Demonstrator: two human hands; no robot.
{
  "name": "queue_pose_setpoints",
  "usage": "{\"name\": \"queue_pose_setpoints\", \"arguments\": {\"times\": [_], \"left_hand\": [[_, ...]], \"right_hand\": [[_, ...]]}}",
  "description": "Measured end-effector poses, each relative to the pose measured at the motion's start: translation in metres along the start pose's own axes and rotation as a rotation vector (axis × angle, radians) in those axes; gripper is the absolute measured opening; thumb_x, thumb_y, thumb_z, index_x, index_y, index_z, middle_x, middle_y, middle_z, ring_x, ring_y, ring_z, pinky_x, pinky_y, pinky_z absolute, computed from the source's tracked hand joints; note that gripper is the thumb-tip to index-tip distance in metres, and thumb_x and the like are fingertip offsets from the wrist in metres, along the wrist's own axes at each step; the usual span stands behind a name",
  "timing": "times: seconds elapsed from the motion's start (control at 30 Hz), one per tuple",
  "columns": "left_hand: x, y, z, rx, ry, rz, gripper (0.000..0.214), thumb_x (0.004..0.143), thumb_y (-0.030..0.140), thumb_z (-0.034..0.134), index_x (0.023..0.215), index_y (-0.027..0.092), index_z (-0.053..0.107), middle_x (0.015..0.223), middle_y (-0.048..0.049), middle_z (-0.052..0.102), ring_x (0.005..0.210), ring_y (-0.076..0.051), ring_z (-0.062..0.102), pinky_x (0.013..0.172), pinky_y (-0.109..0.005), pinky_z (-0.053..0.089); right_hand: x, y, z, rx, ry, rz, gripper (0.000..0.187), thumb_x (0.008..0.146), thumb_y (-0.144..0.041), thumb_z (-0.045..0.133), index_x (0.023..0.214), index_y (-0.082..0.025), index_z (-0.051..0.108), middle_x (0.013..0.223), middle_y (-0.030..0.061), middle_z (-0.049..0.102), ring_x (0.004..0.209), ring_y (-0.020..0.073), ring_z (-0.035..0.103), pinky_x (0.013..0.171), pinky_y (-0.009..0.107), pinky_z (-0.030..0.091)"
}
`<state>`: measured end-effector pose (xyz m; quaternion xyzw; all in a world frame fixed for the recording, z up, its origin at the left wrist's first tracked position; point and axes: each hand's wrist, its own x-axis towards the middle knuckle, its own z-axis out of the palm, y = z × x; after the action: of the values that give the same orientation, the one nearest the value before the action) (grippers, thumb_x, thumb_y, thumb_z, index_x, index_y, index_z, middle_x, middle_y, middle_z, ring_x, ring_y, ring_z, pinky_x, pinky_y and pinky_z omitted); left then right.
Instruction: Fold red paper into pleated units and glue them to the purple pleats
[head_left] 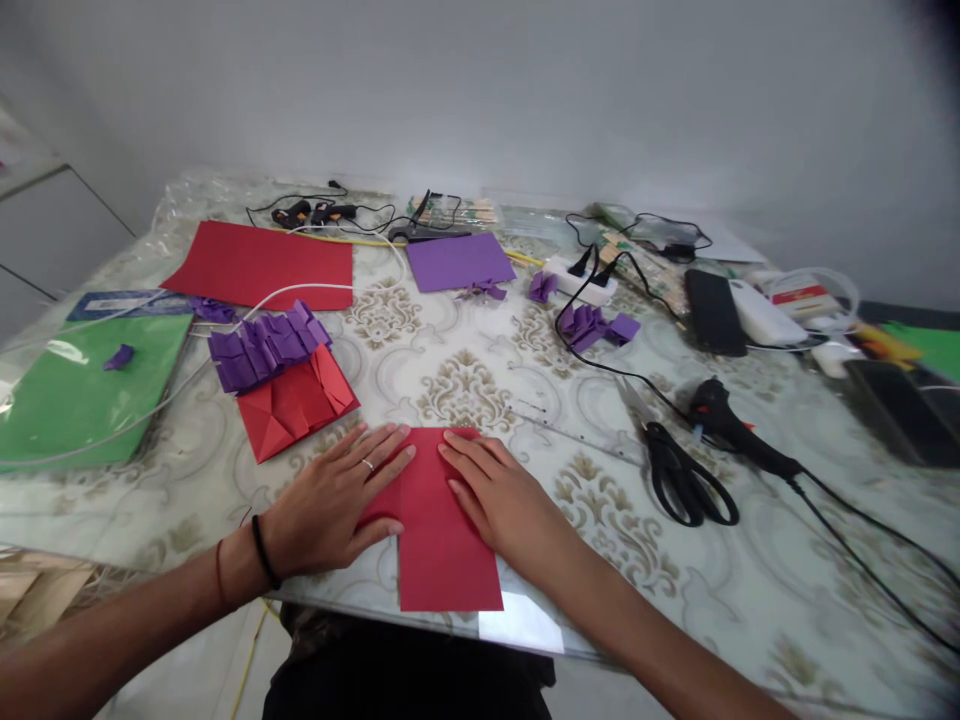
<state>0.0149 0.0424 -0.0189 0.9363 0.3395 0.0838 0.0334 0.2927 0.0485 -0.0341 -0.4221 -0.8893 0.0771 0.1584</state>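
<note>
A sheet of red paper (446,560) lies near the front edge of the table, partly folded at its left side. Flat on its left part rests my left hand (345,495), fingers stretched out, with a ring and a black wristband. My right hand (506,495) lies on the paper's upper right side, its fingers extended too. Part of the paper is hidden under both hands. Just beyond my left hand is a folded red paper piece (296,405), with a row of folded purple paper pieces (268,347) over its back edge.
Scissors (682,475) and a black glue gun (739,430) with its cord lie at right, by a clear ruler (577,435). A power strip (581,282), purple sheet (457,262) and large red sheet (270,265) are farther back. Green paper (90,390) is at left.
</note>
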Motion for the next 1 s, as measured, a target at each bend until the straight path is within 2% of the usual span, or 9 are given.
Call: {"name": "queue_pose_setpoints", "arguments": {"times": [0.13, 0.23, 0.3, 0.37, 0.43, 0.53, 0.67, 0.83, 1.0], "left_hand": [[-0.009, -0.007, -0.008, -0.029, -0.027, -0.03, 0.066, 0.109, 0.043, 0.05, 0.166, 0.016, 0.034, 0.17, -0.014, 0.043, 0.159, -0.03, 0.039, 0.133, -0.052, 0.026], [-0.003, -0.006, -0.015, -0.045, 0.024, -0.052, 0.048, 0.109, 0.03, 0.048, 0.156, 0.018, 0.05, 0.163, -0.0121, 0.054, 0.159, -0.03, 0.039, 0.132, -0.053, 0.03], [0.009, 0.0, -0.016, -0.034, 0.077, -0.081, 0.039, 0.108, 0.025, 0.048, 0.144, 0.015, 0.059, 0.162, -0.0156, 0.054, 0.16, -0.032, 0.038, 0.131, -0.054, 0.032], [0.024, 0.009, -0.012, -0.036, 0.083, -0.064, 0.044, 0.107, 0.027, 0.048, 0.148, 0.012, 0.055, 0.166, -0.0178, 0.049, 0.161, -0.032, 0.034, 0.131, -0.054, 0.032], [0.037, 0.017, -0.004, -0.055, 0.036, -0.034, 0.057, 0.107, 0.031, 0.049, 0.16, 0.01, 0.041, 0.171, -0.0188, 0.04, 0.163, -0.032, 0.029, 0.133, -0.052, 0.029], [0.045, 0.02, 0.009, -0.055, -0.016, -0.004, 0.067, 0.108, 0.036, 0.048, 0.164, 0.003, 0.031, 0.173, -0.0225, 0.034, 0.164, -0.033, 0.027, 0.133, -0.05, 0.026], [0.035, 0.011, 0.014, -0.025, -0.019, 0.012, 0.066, 0.11, 0.038, 0.044, 0.165, 0.003, 0.03, 0.174, -0.0233, 0.03, 0.165, -0.034, 0.024, 0.133, -0.049, 0.025], [0.014, -0.004, 0.005, 0.004, -0.011, 0.002, 0.064, 0.109, 0.034, 0.045, 0.165, 0.005, 0.032, 0.173, -0.0225, 0.034, 0.164, -0.034, 0.028, 0.133, -0.052, 0.022], [0.001, -0.011, -0.004, 0.031, -0.02, -0.005, 0.065, 0.109, 0.026, 0.043, 0.169, 0.011, 0.024, 0.174, -0.0173, 0.034, 0.163, -0.031, 0.03, 0.134, -0.054, 0.019]], "right_hand": [[0.004, -0.002, -0.004, 0.014, 0.0, -0.009, 0.042, 0.11, -0.021, 0.042, 0.141, -0.01, 0.068, 0.145, 0.0166, 0.069, 0.133, 0.0327, 0.061, 0.113, 0.057, 0.056], [0.007, -0.006, -0.006, 0.001, 0.014, -0.007, 0.04, 0.109, -0.021, 0.043, 0.138, -0.011, 0.069, 0.141, 0.018, 0.07, 0.131, 0.0336, 0.062, 0.111, 0.058, 0.057], [0.009, -0.01, -0.006, -0.006, 0.02, 0.013, 0.038, 0.108, -0.022, 0.046, 0.136, -0.011, 0.069, 0.138, 0.0191, 0.07, 0.128, 0.0347, 0.063, 0.108, 0.057, 0.058], [0.009, -0.013, -0.006, 0.003, 0.018, 0.039, 0.036, 0.107, -0.022, 0.05, 0.135, -0.011, 0.069, 0.137, 0.0194, 0.069, 0.127, 0.0354, 0.062, 0.107, 0.056, 0.059], [0.008, -0.017, -0.005, 0.015, 0.016, 0.064, 0.036, 0.105, -0.021, 0.052, 0.136, -0.012, 0.067, 0.138, 0.0197, 0.067, 0.128, 0.0359, 0.06, 0.107, 0.057, 0.058], [0.002, -0.02, -0.001, 0.013, 0.01, 0.098, 0.04, 0.104, -0.023, 0.055, 0.141, -0.01, 0.063, 0.146, 0.0209, 0.063, 0.131, 0.0375, 0.057, 0.107, 0.058, 0.056], [-0.008, -0.02, 0.001, -0.015, -0.015, 0.13, 0.05, 0.107, -0.033, 0.055, 0.152, -0.011, 0.055, 0.159, 0.0189, 0.056, 0.138, 0.0389, 0.052, 0.108, 0.059, 0.054], [-0.011, -0.018, -0.004, 0.016, -0.048, 0.149, 0.054, 0.104, -0.035, 0.058, 0.153, -0.013, 0.055, 0.162, 0.017, 0.054, 0.139, 0.0384, 0.051, 0.108, 0.06, 0.053], [-0.01, -0.018, -0.007, 0.042, -0.057, 0.15, 0.055, 0.102, -0.034, 0.06, 0.152, -0.013, 0.056, 0.163, 0.016, 0.053, 0.14, 0.0384, 0.05, 0.109, 0.061, 0.053]]}}
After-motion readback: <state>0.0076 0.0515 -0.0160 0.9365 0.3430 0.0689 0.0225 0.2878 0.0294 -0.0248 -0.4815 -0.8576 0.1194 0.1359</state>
